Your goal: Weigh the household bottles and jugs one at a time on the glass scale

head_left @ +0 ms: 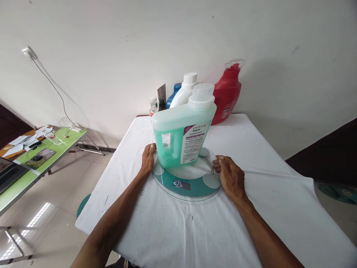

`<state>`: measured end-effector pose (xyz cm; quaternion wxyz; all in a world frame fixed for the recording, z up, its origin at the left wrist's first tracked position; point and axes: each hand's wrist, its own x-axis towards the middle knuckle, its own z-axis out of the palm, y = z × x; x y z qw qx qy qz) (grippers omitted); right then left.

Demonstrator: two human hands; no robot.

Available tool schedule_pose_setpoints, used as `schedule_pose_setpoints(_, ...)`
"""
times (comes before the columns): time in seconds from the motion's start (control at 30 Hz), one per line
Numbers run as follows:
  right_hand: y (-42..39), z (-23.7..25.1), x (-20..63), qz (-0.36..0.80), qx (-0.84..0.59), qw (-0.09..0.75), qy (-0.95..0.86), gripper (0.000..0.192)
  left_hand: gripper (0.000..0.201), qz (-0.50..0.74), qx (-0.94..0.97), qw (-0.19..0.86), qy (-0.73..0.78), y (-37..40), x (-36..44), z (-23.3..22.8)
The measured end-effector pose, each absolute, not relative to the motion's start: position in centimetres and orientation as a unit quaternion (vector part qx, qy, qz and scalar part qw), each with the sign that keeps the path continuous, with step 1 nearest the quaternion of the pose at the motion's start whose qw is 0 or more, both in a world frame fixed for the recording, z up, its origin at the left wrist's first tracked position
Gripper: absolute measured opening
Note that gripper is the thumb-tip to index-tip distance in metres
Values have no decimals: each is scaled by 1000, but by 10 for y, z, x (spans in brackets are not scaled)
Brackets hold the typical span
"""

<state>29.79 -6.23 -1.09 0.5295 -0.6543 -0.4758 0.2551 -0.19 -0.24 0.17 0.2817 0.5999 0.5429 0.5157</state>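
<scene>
A round glass bathroom scale (181, 182) with a teal band and a lit display lies on the white-clothed table. On it stands a large detergent jug (170, 123) of green liquid, with a translucent cap and a label on its side. My left hand (148, 158) is closed on the scale's left rim, its fingers partly hidden. At the right rim, my right hand (230, 176) has its fingers curled in and gripping the edge. Neither hand touches the jug.
Behind the jug, against the wall, are a white bottle (180, 95), a blue bottle (174, 90), a red jug (227, 95) and small bottles (153, 105). To the left, a green table (55, 147) holds a laptop (11, 173), papers and a mouse.
</scene>
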Motion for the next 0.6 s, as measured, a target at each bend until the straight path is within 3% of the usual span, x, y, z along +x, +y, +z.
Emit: schedule_pose_setpoints(0.6,-61,-12,300,261,-668,512,-474,57,69,524,592,278,546,-2,-1,-1)
